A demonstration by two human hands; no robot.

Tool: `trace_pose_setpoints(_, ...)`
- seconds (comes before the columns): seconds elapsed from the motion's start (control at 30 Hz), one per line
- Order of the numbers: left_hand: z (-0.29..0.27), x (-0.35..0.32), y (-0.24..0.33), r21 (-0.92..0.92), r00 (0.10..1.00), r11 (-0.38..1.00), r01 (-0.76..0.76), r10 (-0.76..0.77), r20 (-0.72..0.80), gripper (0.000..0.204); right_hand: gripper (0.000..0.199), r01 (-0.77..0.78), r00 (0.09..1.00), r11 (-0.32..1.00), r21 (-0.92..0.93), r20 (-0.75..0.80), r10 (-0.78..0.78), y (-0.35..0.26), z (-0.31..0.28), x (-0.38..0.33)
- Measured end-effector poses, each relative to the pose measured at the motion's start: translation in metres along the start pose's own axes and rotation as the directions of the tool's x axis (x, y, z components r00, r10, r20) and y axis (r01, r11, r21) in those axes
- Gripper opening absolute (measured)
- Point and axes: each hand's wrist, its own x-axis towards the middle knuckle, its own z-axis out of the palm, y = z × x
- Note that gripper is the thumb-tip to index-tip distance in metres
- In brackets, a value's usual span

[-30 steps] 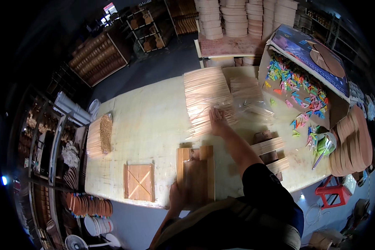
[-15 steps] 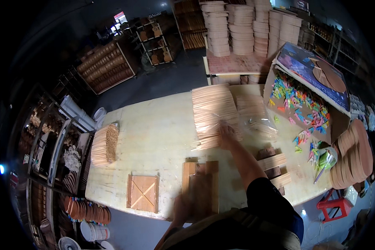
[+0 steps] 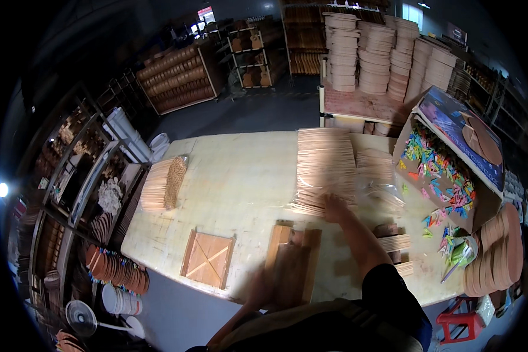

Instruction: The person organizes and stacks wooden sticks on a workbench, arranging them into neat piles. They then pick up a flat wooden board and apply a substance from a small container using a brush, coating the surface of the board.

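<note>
- Right grip (image 3: pixel 337 207) at the strips (image 3: pixel 326 164), near right corner; whether closed on any, cannot tell;
- left grip (image 3: pixel 262 288) by the block's (image 3: pixel 312 258) left edge, shadowed; how far open, cannot tell;
- strips on the counter (image 3: pixel 234 176), beyond the block;
- board (image 3: pixel 208 259) left of it;
- box (image 3: pixel 460 136), far right.

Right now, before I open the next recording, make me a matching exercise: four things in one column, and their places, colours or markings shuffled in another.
Things:
1. right hand
2. left hand
3. stool
4. square wooden panel

Places, colours, markings:
A. red
B. at the near end of the large spread of thin wooden sticks
C. marked with an X of pale strips
D. at the left side of the wooden fixture

Pairs: 1-B, 2-D, 3-A, 4-C
</note>
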Motion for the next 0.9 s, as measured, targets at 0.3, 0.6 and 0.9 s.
trace_pose_setpoints(0.3, 0.001, 0.003, 0.005, -0.159, 0.99, 0.984, -0.083, 0.064, -0.125, 0.043, 0.066, 0.194, 0.981, 0.965, 0.179, -0.063, -0.186, -0.02, 0.0, -0.046)
trace_pose_setpoints(0.6, 0.01, -0.003, -0.019, -0.332, 0.977, 0.943, 0.006, -0.075, -0.198, 0.053, 0.056, -0.072, 0.988, 0.851, 0.521, -0.081, 0.134, -0.025, -0.032, -0.095)
trace_pose_setpoints(0.9, -0.05, 0.065, 0.145, -0.811, 0.968, 0.583, -0.06, 0.23, 0.094, 0.086, 0.056, 0.361, 0.929, 0.364, 0.859, -0.367, -0.055, -0.154, -0.053, -0.19)
